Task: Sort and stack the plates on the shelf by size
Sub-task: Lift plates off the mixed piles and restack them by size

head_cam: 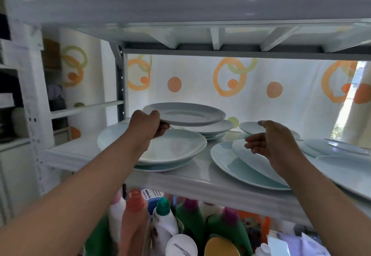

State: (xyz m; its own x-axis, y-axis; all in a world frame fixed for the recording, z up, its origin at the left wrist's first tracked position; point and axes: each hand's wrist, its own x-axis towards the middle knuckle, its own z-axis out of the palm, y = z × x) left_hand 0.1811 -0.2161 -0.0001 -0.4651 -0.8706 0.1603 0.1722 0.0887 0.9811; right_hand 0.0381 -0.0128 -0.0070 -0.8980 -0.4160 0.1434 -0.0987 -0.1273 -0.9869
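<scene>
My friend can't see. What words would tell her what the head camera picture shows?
The left hand grips the rim of a white plate topping a stack on a shelf. The open right hand hovers over other plates beside it. Bottles stand below.

Glossy, smooth white ceramic plates [186, 115] sit on a smooth painted metal shelf [200, 177]; behind the shelf hangs thin matt cloth [200, 83]; below it, shiny plastic bottles [192, 221].

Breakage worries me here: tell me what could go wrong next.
1. The left hand holds the white round ceramic plate by one rim only; that grip may slip, dropping it onto the pale-blue front stack.
2. The open right hand hovers over a pale oval dish lying askew on the large oval platter; a nudge could slide it.
</scene>
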